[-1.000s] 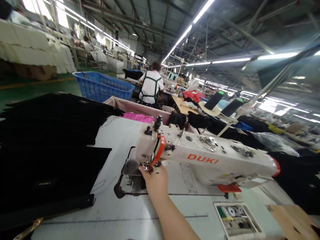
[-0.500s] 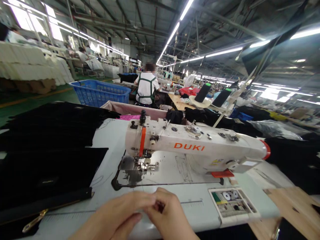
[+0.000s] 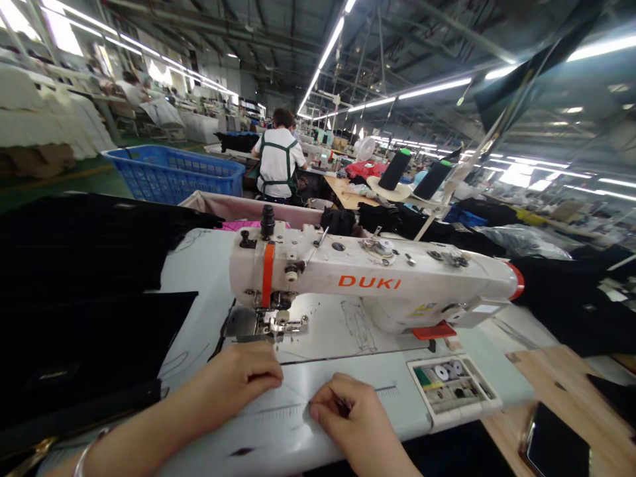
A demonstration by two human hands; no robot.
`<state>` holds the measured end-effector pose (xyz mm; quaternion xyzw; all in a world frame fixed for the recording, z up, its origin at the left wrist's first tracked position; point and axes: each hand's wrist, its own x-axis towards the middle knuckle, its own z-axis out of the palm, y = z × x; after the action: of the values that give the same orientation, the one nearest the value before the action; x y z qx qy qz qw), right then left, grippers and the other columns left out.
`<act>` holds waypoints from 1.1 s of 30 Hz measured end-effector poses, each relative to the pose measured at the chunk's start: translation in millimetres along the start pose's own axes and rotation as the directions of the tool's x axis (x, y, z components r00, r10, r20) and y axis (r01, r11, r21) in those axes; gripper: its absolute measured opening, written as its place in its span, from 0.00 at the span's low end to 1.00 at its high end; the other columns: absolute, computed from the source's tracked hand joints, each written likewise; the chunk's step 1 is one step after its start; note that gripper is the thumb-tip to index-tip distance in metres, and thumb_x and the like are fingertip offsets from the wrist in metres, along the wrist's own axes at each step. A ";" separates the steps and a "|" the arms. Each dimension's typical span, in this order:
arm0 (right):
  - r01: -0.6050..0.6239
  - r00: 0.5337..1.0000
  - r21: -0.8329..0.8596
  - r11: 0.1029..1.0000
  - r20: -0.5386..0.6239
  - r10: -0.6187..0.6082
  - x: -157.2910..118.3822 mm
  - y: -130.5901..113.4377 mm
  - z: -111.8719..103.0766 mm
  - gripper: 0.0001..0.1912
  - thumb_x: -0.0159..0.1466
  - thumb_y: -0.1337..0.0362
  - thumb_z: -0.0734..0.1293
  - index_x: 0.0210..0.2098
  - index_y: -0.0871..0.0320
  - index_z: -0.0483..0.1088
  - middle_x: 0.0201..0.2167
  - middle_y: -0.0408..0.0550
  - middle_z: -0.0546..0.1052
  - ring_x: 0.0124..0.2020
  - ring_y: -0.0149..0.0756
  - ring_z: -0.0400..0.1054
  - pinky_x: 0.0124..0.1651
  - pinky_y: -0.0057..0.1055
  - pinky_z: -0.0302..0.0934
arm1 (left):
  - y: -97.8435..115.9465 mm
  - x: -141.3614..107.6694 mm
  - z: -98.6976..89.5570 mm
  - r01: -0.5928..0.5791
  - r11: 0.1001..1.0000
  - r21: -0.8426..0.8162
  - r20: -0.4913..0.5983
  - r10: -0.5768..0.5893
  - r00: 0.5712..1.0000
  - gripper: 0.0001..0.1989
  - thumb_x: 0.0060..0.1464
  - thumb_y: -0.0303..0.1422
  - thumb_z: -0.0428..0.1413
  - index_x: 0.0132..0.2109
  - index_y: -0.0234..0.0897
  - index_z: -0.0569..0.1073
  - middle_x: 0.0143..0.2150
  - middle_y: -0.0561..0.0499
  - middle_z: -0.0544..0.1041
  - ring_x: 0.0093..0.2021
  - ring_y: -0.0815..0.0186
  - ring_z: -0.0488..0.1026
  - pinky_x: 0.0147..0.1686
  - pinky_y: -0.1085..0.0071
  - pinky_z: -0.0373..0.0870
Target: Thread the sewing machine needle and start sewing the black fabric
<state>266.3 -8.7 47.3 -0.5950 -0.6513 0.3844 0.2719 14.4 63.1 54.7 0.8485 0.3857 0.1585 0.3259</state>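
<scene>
In the head view, my left hand (image 3: pixel 243 371) is closed in a pinch just in front of the sewing machine's presser foot (image 3: pixel 285 324). My right hand (image 3: pixel 350 411) also pinches, lower and to the right, over the table's printed ruler. A faint thread-like line shows between the two hands, but what the fingertips hold is too fine to make out. Behind them stands a white sewing machine (image 3: pixel 318 278) with an orange stripe. Both hands are above the pale machine table (image 3: pixel 268 434).
Black fabric pieces (image 3: pixel 89 318) cover the left side. A bobbin tray (image 3: pixel 454 391) is set into the table at right, with a phone (image 3: pixel 556 440) beyond it on wood. Further back are a blue basket (image 3: pixel 173 175), black thread cones (image 3: pixel 396 170) and a seated person (image 3: pixel 279 159).
My hands, together before, have moved apart: the left up and left towards the presser foot, the right slightly rightward. The view has shifted a little, with the machine now further left.
</scene>
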 end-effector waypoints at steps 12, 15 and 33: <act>0.139 0.988 -0.618 0.773 0.033 -0.152 38.1 -45.4 -11.3 0.11 0.77 0.62 0.63 0.56 0.55 0.73 0.48 0.51 0.77 0.48 0.48 0.75 0.47 0.40 0.66 | -40.4 22.2 -26.5 0.358 0.934 -0.007 -0.106 -0.356 0.928 0.13 0.57 0.41 0.55 0.32 0.41 0.80 0.29 0.53 0.75 0.30 0.63 0.71 0.33 0.67 0.59; 0.252 0.963 -0.628 0.737 0.091 -0.253 50.6 -55.5 10.4 0.07 0.74 0.64 0.67 0.50 0.54 0.76 0.46 0.48 0.77 0.47 0.46 0.74 0.47 0.38 0.68 | -37.9 16.3 -27.3 0.388 0.921 -0.036 -0.107 -0.389 0.915 0.15 0.56 0.44 0.55 0.34 0.42 0.82 0.27 0.54 0.73 0.29 0.63 0.69 0.31 0.67 0.57; 0.082 0.937 0.756 0.650 -0.281 0.209 52.1 -36.9 77.1 0.22 0.60 0.45 0.79 0.33 0.57 0.73 0.19 0.31 0.58 0.19 0.24 0.46 0.22 0.24 0.46 | -27.0 7.2 -34.6 0.411 0.909 -0.064 0.030 -0.410 0.912 0.11 0.53 0.40 0.54 0.31 0.42 0.79 0.26 0.54 0.72 0.27 0.64 0.68 0.28 0.68 0.56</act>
<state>175.4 29.1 29.4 -0.5072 -0.3517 0.5204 0.5902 -13.8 96.7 62.1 0.7381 0.5468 0.0928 0.3841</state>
